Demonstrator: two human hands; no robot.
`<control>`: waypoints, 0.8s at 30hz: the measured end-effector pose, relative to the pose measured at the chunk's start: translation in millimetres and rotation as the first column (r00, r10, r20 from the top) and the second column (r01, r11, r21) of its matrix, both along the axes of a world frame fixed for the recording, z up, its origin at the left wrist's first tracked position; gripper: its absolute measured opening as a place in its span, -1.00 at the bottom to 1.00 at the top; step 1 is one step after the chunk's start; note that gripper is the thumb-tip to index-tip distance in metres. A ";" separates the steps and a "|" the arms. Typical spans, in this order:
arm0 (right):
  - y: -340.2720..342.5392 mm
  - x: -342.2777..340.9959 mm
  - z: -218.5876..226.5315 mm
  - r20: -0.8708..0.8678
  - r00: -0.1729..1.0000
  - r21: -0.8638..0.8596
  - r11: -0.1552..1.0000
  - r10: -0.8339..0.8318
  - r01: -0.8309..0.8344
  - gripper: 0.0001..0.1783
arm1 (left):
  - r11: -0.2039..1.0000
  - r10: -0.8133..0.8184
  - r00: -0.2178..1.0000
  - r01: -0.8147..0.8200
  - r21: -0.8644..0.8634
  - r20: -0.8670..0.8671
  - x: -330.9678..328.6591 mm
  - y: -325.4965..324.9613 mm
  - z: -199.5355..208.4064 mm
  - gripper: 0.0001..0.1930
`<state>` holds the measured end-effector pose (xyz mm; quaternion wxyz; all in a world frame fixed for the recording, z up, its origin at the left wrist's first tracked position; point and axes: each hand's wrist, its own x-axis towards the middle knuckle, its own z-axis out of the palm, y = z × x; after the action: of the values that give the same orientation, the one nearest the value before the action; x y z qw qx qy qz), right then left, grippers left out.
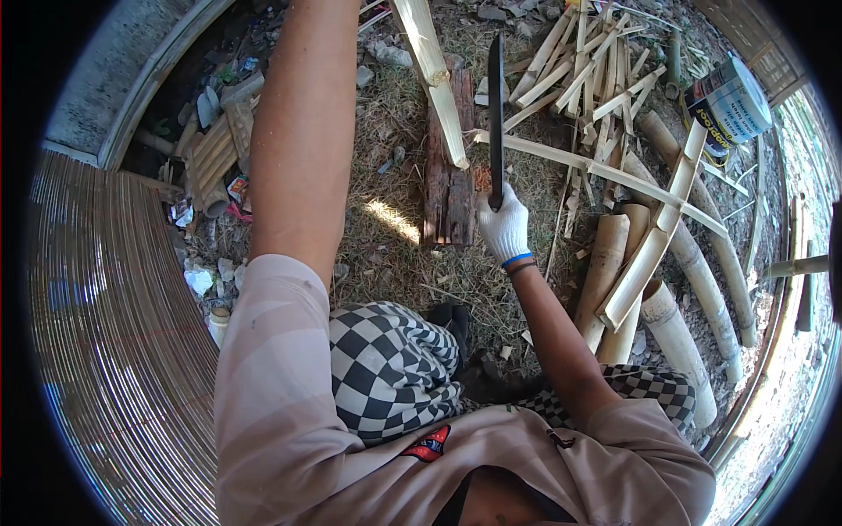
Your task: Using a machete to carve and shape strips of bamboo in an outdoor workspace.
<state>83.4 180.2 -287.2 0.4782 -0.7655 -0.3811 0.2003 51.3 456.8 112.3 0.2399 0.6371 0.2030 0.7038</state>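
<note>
My right hand (pixel 505 226), in a white knitted glove with a blue cuff, is closed round the handle of a machete (pixel 497 114). Its long dark blade points away from me, upright in the picture. Left of the blade, a split bamboo piece (pixel 431 74) slants down from the top edge. Its lower end lies over a dark, weathered wooden block (pixel 449 206) on the ground. My bare left arm reaches up past the top edge, so the left hand is out of sight. Whether it touches the bamboo piece cannot be seen.
Split bamboo strips (pixel 583 66) lie heaped at the far right. Nearer, thick bamboo poles (pixel 680 346) lie beside a split bamboo length (pixel 649 259). A paint bucket (pixel 732 101) stands beyond them. A slatted bamboo panel (pixel 123 333) runs along the left.
</note>
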 end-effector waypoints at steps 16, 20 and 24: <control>-19.1 13.9 -59.3 0.091 0.952 -0.437 0.871 0.293 -0.226 -0.62 | 0.998 -0.011 0.997 0.006 -0.060 -0.081 3.4 -14.5 13.2 -0.66; -25.2 10.8 -68.5 0.000 0.967 -0.453 0.862 0.255 -0.227 -0.54 | 0.883 -0.424 0.904 0.426 -0.198 0.052 -3.4 -16.7 6.2 -0.68; -23.5 10.0 -74.9 -0.062 0.991 -0.339 0.931 0.119 -0.133 -0.56 | 0.709 -0.683 0.731 0.668 -0.226 0.018 -21.9 -21.6 8.2 -0.66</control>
<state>93.4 156.7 -362.1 0.3316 -0.8067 -0.3791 0.3091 29.4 435.2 120.5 0.5417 0.6601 0.0396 0.5189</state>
